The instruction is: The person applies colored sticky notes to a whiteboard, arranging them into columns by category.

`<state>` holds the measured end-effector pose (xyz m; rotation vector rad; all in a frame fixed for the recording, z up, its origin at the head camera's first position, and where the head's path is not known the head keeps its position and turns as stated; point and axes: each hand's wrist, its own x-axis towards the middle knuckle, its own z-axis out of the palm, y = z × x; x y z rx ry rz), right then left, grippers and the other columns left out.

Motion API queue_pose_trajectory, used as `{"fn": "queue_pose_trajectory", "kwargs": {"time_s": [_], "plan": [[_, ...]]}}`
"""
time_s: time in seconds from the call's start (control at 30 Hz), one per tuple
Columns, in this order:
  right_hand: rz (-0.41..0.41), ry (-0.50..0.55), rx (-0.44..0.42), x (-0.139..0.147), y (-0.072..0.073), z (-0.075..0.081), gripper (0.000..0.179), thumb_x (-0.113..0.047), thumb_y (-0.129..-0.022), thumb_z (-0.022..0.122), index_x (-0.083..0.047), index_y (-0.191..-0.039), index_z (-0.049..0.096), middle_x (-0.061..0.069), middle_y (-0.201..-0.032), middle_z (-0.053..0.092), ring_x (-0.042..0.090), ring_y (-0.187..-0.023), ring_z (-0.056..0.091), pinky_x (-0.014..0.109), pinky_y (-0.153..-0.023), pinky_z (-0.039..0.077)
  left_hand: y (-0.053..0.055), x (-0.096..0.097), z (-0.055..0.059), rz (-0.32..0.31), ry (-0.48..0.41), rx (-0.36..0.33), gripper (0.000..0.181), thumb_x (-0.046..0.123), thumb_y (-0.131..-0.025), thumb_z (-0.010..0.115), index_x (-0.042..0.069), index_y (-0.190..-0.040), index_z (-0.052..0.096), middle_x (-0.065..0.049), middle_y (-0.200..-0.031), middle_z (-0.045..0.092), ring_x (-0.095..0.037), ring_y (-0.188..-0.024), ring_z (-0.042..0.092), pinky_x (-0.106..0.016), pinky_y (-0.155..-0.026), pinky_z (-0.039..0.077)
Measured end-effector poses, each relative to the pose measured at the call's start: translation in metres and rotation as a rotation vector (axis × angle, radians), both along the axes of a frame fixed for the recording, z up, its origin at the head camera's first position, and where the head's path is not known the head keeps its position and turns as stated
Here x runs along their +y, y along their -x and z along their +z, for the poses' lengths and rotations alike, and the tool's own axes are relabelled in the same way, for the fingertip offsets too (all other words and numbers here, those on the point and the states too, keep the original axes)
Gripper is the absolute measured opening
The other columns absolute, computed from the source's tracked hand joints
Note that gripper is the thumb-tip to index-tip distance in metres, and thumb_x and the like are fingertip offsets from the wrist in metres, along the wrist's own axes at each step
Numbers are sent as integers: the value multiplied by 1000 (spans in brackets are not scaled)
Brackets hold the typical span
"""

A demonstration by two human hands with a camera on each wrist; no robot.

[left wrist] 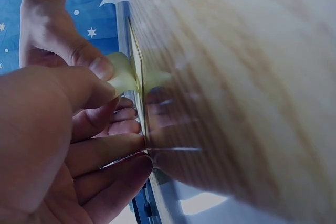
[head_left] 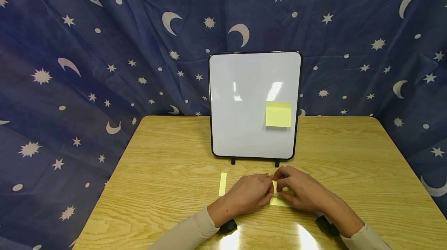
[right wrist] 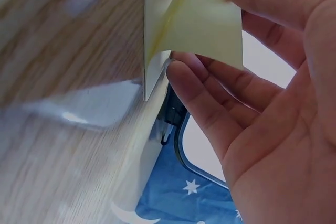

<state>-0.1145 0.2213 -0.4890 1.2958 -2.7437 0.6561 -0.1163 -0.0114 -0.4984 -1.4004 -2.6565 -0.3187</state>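
Right between the two hands, at the front of the counter [head_left: 167, 153], the yellow paper [head_left: 278, 202] is gripped from both sides! On its left, the raised part is pinched by the left hand [head_left: 249, 193], thumb and finger closed together at the paper's edge, the lower fingers held out loosely underneath. On its right, it is pinched just as firmly by the right hand [head_left: 302, 190], thumb laid on the face, the other fingers half spread behind. Part of the sheet is bent upward, part is held low against the counter; whether one layer or several are held cannot be told. And the count: one yellow paper is held by two hands, one narrow yellow strip [head_left: 222, 184] is laid just beyond the left hand, to its left, and one square yellow note [head_left: 278, 114] is stuck low on the right of one whiteboard [head_left: 241, 126], which is propped on two black feet [head_left: 277, 162] behind the hands.
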Motion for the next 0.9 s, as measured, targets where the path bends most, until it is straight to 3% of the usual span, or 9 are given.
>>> {"fn": "queue_pose_trajectory", "kwargs": {"time_s": [0.27, 0.43, 0.57, 0.7, 0.9], "plan": [[-33, -17, -62, 1, -3, 4, 25, -15, -89, 85, -31, -84, 67, 0, -122, 65, 18, -108, 64, 38, -82, 57, 0, 0, 0, 17, 26, -52, 12, 28, -107, 64, 23, -100, 72, 13, -99, 74, -10, -127, 66, -21, -99, 54], [-40, -16, -67, 0, -3, 4, 25, -13, -88, 86, -30, -83, 68, 1, -122, 65, 19, -109, 65, 37, -82, 57, 0, 1, -1, 28, -1, -51, 10, 28, -106, 67, 24, -97, 69, 16, -91, 69, -6, -110, 70, -16, -94, 54], [-42, -11, -61, 0, -3, 3, 24, -10, -89, 85, -27, -86, 68, 2, -122, 66, 17, -106, 65, 34, -79, 57, 0, 0, -2, 39, -10, -57, 9, 28, -104, 68, 23, -98, 66, 16, -89, 66, -1, -93, 68, -14, -82, 54], [-60, 3, -71, 0, -2, 4, 18, -7, -90, 83, -21, -97, 74, 0, -120, 68, 15, -104, 66, 34, -79, 58, -2, -1, 0, 44, 8, -90, 19, 33, -100, 75, 20, -111, 66, 13, -104, 71, -3, -105, 69, -15, -79, 55], [-85, 30, -105, 1, -1, 4, 25, -6, -90, 83, -13, -113, 76, -4, -113, 72, 11, -100, 67, 35, -80, 59, -4, -5, -1, 50, 5, -126, 43, 35, -99, 76, 14, -133, 60, 6, -127, 69, -7, -112, 66, -21, -87, 55]]}}
